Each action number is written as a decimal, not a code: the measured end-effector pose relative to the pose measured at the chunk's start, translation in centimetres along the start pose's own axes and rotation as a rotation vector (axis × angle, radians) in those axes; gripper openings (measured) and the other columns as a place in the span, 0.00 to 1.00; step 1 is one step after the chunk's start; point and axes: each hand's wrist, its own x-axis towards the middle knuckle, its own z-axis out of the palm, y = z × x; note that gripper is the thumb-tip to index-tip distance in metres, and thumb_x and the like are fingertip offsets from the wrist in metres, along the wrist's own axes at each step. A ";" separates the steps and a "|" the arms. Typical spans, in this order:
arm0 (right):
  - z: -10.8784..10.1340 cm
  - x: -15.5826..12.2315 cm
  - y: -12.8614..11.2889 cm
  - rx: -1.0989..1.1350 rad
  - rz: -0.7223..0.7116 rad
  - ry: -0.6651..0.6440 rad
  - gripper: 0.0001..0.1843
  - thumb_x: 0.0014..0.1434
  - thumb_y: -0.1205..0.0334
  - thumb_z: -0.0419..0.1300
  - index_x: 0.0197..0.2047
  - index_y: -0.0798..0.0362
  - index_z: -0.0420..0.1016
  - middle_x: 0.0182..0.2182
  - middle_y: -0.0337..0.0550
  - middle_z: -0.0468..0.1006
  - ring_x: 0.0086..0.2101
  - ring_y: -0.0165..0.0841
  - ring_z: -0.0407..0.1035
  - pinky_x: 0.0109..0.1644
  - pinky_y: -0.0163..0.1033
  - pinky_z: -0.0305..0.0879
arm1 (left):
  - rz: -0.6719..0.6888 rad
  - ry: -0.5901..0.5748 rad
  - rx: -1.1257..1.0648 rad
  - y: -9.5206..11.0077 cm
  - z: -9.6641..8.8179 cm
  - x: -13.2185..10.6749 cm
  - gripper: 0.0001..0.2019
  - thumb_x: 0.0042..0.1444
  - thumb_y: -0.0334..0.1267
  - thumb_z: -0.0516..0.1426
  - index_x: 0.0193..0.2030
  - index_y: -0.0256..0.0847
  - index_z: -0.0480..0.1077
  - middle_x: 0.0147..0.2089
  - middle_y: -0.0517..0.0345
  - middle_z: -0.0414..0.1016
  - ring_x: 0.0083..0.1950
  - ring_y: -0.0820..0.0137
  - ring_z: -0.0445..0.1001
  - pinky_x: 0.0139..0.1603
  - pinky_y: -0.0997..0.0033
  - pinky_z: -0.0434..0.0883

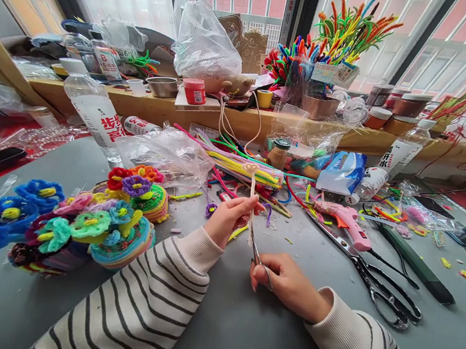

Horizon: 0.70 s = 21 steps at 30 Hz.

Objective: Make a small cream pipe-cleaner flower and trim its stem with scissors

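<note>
Near the middle of the table, my left hand [234, 217] pinches a pale cream pipe cleaner [253, 184] between thumb and fingertips. The pipe cleaner stands roughly upright, with a curled, flower-like top above my fingers and a tail hanging below them. My right hand [275, 279] has its fingers through the handles of small scissors [256, 254], whose blades point up at the lower part of the stem. Whether the blades touch it, I cannot tell. Behind my left hand lies a heap of colourful pipe cleaners [234, 166].
Fuzzy flower pots [123, 240] stand at the left. To the right lie a pink glue gun [348, 222], large black-handled shears [388, 290] and a dark green bar [417, 265]. Water bottles [96, 112] and a blue-white packet [341, 171] sit farther back, below a crowded wooden ledge [151, 109].
</note>
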 end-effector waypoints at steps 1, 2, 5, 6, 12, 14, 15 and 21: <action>0.0 0.0 0.0 -0.003 0.002 0.008 0.35 0.51 0.34 0.39 0.19 0.58 0.66 0.16 0.38 0.63 0.20 0.24 0.54 0.24 0.30 0.50 | 0.003 0.000 -0.002 0.0 0.0 0.0 0.13 0.39 0.46 0.60 0.21 0.35 0.72 0.22 0.61 0.64 0.18 0.85 0.52 0.18 0.79 0.47; 0.0 0.0 0.0 -0.003 0.002 0.016 0.35 0.51 0.34 0.40 0.19 0.58 0.66 0.16 0.37 0.63 0.20 0.24 0.53 0.24 0.31 0.50 | 0.004 -0.001 -0.004 0.0 0.0 0.0 0.13 0.39 0.45 0.59 0.21 0.35 0.72 0.22 0.61 0.64 0.18 0.85 0.52 0.18 0.79 0.47; 0.1 0.0 -0.2 0.015 -0.001 0.042 0.35 0.50 0.34 0.40 0.17 0.58 0.65 0.15 0.37 0.62 0.19 0.24 0.53 0.24 0.31 0.50 | 0.005 -0.003 -0.011 0.0 -0.1 0.0 0.13 0.40 0.45 0.59 0.21 0.35 0.72 0.21 0.61 0.64 0.18 0.85 0.52 0.17 0.79 0.47; 0.1 -0.1 -0.3 0.020 -0.003 0.053 0.34 0.50 0.34 0.41 0.17 0.58 0.64 0.15 0.37 0.62 0.19 0.24 0.53 0.24 0.31 0.50 | 0.006 -0.003 -0.013 0.0 -0.1 0.0 0.13 0.40 0.45 0.59 0.21 0.35 0.72 0.21 0.61 0.64 0.18 0.85 0.53 0.17 0.80 0.47; 0.3 -0.1 -0.2 -0.002 0.014 0.107 0.33 0.49 0.35 0.43 0.14 0.57 0.62 0.13 0.35 0.58 0.19 0.24 0.52 0.23 0.30 0.49 | 0.019 0.015 -0.029 0.1 -0.1 0.0 0.13 0.39 0.45 0.60 0.21 0.35 0.72 0.20 0.61 0.64 0.18 0.85 0.53 0.18 0.80 0.49; 0.4 -0.1 -0.1 -0.007 0.014 0.109 0.32 0.50 0.35 0.43 0.14 0.57 0.61 0.13 0.35 0.58 0.18 0.24 0.52 0.23 0.30 0.50 | 0.020 0.018 -0.037 0.1 -0.1 0.0 0.13 0.39 0.45 0.60 0.21 0.35 0.72 0.20 0.61 0.64 0.18 0.84 0.53 0.18 0.80 0.50; 0.4 -0.1 -0.1 -0.005 0.012 0.111 0.32 0.50 0.36 0.44 0.14 0.56 0.60 0.12 0.35 0.58 0.18 0.24 0.52 0.23 0.30 0.50 | 0.021 0.016 -0.040 0.1 -0.1 0.0 0.13 0.39 0.45 0.60 0.21 0.35 0.73 0.21 0.61 0.64 0.18 0.84 0.53 0.19 0.79 0.50; 0.4 0.0 0.0 0.021 0.042 0.143 0.30 0.50 0.37 0.46 0.13 0.56 0.58 0.12 0.34 0.57 0.18 0.24 0.51 0.23 0.30 0.50 | 0.062 -0.005 -0.105 0.2 -0.3 -0.1 0.12 0.39 0.43 0.60 0.29 0.38 0.75 0.24 0.61 0.65 0.23 0.83 0.59 0.22 0.81 0.56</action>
